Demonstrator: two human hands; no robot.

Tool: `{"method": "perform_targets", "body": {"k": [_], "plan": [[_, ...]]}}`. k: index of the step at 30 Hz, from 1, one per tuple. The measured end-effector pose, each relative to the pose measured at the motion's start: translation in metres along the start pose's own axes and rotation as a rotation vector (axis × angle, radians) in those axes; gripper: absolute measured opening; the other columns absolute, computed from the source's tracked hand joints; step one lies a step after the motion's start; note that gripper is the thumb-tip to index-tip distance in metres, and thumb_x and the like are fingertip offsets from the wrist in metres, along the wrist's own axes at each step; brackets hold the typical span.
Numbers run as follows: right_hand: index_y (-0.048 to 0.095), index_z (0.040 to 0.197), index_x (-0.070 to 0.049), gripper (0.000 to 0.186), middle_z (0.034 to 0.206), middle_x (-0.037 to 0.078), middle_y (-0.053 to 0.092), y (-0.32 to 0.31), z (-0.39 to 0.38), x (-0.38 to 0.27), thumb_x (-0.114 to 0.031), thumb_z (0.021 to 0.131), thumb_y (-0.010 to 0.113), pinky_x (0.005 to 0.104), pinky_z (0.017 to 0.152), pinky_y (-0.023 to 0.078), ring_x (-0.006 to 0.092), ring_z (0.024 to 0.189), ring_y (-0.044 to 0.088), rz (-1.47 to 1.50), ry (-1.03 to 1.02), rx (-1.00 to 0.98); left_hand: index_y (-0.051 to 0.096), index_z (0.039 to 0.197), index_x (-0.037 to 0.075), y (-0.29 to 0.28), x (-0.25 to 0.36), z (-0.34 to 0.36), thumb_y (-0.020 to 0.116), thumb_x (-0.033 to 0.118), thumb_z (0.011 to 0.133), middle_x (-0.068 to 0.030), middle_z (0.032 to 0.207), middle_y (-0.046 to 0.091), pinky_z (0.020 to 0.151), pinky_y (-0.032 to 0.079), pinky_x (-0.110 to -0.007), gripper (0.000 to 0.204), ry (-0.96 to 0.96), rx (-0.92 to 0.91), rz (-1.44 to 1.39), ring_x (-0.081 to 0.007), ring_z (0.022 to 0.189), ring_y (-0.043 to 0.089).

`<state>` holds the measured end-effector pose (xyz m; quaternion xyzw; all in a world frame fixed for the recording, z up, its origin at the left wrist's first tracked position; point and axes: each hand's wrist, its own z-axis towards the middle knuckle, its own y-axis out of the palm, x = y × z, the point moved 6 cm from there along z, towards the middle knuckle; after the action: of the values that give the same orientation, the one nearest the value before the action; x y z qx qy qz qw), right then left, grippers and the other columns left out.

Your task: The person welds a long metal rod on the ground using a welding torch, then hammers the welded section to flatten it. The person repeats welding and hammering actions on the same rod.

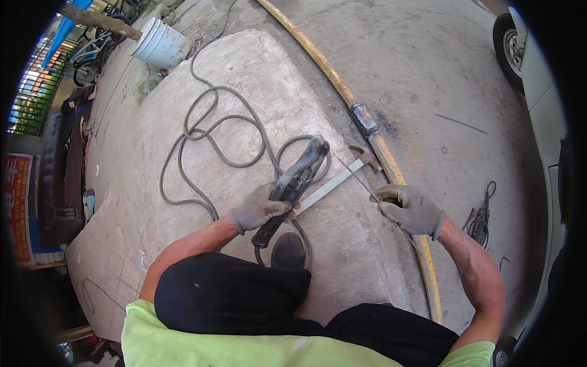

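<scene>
My left hand [255,209], in a grey glove, grips a black welding electrode holder [301,172], tilted with its jaw end up and away from me, a cable running from it. My right hand [405,210], also gloved, holds a thin rod [357,176] between its fingers, pointing up to the left. Beneath them a hammer with a pale straight handle [327,188] lies on the concrete slab [318,269], its head beside a long worn yellow pipe [388,159]. The pipe has a dark, scorched-looking joint [365,120]. My dark shoe [287,251] is just below the holder.
Looped cable [214,131] covers the slab. A white bucket [162,46] with a wooden pole, bicycles [92,61] and a dark padded seat [58,183] stand left. A vehicle [538,116] edges the right, near a coiled cable with a tool [480,223] and a loose rod [460,123].
</scene>
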<state>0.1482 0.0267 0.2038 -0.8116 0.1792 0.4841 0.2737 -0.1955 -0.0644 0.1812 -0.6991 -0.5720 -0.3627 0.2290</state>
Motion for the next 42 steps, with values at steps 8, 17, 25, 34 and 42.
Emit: {"method": "perform_targets", "body": {"k": [8,17,25,34,42], "plan": [[0.075,0.125,0.002,0.038,0.105,0.015,0.077,0.003,0.014,-0.010,-0.024,0.100,0.065,0.0361,0.088,0.058,0.0200,0.092,0.072,-0.038,-0.058,0.021,0.059,0.136,-0.007,0.004,-0.001,-0.002,0.066,0.009,0.098,-0.0168,0.116,0.077,0.087,0.064,-0.037,0.042,-0.005,0.049,0.032,-0.0217,0.095,0.076],[0.076,0.121,0.003,0.035,0.102,0.017,0.077,0.005,0.017,-0.023,-0.021,0.097,0.065,0.0364,0.088,0.058,0.0217,0.091,0.073,-0.068,-0.018,0.027,0.061,0.131,-0.006,-0.002,-0.005,-0.003,0.069,0.010,0.097,-0.0145,0.112,0.077,0.084,0.064,-0.035,0.038,-0.013,0.110,0.178,-0.0189,0.092,0.076],[0.075,0.124,0.003,0.036,0.101,0.015,0.077,0.009,0.018,-0.012,-0.021,0.099,0.064,0.0369,0.084,0.059,0.0238,0.087,0.073,-0.096,-0.119,0.099,0.061,0.123,-0.005,0.003,0.000,-0.002,0.070,0.010,0.095,-0.0113,0.104,0.075,0.079,0.062,-0.032,0.033,-0.025,0.136,0.264,-0.0167,0.086,0.074],[0.069,0.138,0.004,0.043,0.098,0.004,0.071,0.016,0.019,-0.006,-0.025,0.108,0.057,0.0289,0.073,0.056,0.0092,0.080,0.064,0.139,0.193,-0.087,0.061,0.124,-0.004,0.004,-0.002,-0.003,0.073,0.012,0.093,-0.0110,0.092,0.075,0.074,0.059,-0.032,0.037,0.013,0.149,0.276,-0.0158,0.081,0.072],[0.070,0.135,0.007,0.045,0.097,0.006,0.071,0.019,0.022,-0.008,-0.026,0.107,0.057,0.0306,0.073,0.056,0.0104,0.079,0.065,0.093,0.190,-0.056,0.062,0.136,-0.005,0.005,0.003,-0.007,0.076,0.015,0.094,-0.0094,0.091,0.075,0.076,0.057,-0.032,0.048,-0.012,0.154,0.335,-0.0149,0.080,0.071]]}}
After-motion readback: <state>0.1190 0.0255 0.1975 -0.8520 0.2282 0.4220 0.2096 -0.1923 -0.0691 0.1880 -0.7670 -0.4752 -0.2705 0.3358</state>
